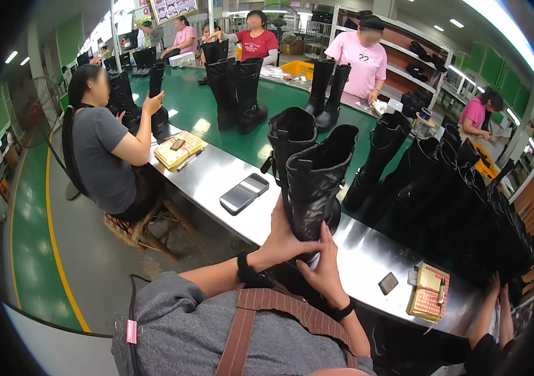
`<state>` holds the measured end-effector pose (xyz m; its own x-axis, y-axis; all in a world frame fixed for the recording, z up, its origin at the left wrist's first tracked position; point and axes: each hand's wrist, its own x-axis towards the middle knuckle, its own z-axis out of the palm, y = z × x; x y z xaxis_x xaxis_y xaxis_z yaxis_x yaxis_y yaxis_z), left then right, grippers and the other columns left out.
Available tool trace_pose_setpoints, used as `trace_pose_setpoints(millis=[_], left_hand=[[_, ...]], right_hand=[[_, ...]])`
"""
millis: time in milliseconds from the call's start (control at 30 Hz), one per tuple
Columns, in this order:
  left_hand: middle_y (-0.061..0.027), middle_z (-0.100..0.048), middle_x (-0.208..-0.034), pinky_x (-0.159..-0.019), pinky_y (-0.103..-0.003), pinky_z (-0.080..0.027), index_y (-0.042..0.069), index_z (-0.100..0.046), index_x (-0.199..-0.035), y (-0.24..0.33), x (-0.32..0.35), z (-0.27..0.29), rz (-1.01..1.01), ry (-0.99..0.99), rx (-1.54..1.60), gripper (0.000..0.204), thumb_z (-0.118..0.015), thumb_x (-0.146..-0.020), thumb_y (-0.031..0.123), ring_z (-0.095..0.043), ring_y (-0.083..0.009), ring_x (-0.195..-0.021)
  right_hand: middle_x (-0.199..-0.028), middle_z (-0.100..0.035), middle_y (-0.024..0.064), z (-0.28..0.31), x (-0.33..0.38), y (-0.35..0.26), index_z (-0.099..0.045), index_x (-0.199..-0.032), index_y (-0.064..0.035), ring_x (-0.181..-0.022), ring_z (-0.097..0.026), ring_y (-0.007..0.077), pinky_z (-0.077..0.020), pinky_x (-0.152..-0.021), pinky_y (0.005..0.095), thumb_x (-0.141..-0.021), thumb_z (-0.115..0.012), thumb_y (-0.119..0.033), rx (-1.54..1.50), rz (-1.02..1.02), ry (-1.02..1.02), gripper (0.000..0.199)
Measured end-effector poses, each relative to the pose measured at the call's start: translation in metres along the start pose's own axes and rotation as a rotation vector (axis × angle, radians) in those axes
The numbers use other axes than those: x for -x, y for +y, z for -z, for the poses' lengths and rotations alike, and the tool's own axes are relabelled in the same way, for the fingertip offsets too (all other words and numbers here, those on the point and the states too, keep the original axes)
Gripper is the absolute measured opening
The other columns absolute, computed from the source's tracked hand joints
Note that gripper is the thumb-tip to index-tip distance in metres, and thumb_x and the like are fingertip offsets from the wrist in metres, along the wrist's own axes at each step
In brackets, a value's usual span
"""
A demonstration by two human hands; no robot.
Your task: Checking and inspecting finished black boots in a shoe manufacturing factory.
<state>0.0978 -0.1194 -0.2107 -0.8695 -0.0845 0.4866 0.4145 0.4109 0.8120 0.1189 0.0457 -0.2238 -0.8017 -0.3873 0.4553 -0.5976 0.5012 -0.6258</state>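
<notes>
A tall black boot point(316, 182) with straps stands at the near edge of the steel workbench point(217, 178). My left hand point(281, 238) presses against the lower left side of its shaft. My right hand point(324, 266) cups the boot's bottom from the front, fingers around the foot part. A second black boot point(290, 135) stands just behind it. A phone point(244, 193) lies flat on the steel to the left.
A seated person in grey point(101, 150) works on a boot to the left, beside a yellow pad point(179, 150). Several black boots line the green conveyor point(195, 116) and crowd the right side. Another person's hands point(498, 294) reach in at lower right near a patterned pad point(428, 291).
</notes>
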Motion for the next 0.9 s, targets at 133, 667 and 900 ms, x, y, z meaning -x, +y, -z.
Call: trace_pose_setpoints(millis=[133,667,900], left_hand=[[-0.0259,-0.033,-0.139,-0.109,-0.049,-0.03,-0.001,-0.011,-0.148,-0.007,-0.001,-0.029,0.049,0.216,0.279,0.121,-0.09,-0.063,0.031,-0.031,-0.04,-0.134],[-0.0135,-0.067,-0.109,-0.087,-0.034,-0.051,-0.001,-0.053,-0.121,-0.004,-0.016,-0.016,0.033,0.32,0.214,0.067,-0.087,-0.07,0.026,-0.064,-0.0228,-0.1],[-0.0111,-0.071,-0.096,-0.081,-0.031,-0.051,-0.004,-0.063,-0.108,-0.036,-0.038,-0.011,0.169,0.438,0.341,0.044,-0.08,-0.081,0.026,-0.066,-0.0182,-0.086]], right_hand=[[-0.152,-0.029,0.0198,-0.004,0.018,0.013,-0.019,-0.151,-0.0011,-0.141,-0.029,0.0354,-0.0347,-0.11,0.0429,-0.073,-0.079,-0.011,-0.001,-0.008,-0.001,0.099],[-0.153,-0.027,0.0284,0.163,-0.008,-0.13,0.0,-0.156,-0.0126,-0.066,-0.054,0.0121,-0.0447,-0.057,0.0195,-0.076,-0.076,-0.017,-0.141,0.662,0.532,0.11],[-0.103,-0.07,0.0089,0.096,0.02,-0.04,-0.06,-0.128,-0.0076,-0.06,-0.057,0.0102,-0.0477,-0.057,0.0242,-0.08,-0.074,-0.005,-0.219,0.089,0.389,0.05]])
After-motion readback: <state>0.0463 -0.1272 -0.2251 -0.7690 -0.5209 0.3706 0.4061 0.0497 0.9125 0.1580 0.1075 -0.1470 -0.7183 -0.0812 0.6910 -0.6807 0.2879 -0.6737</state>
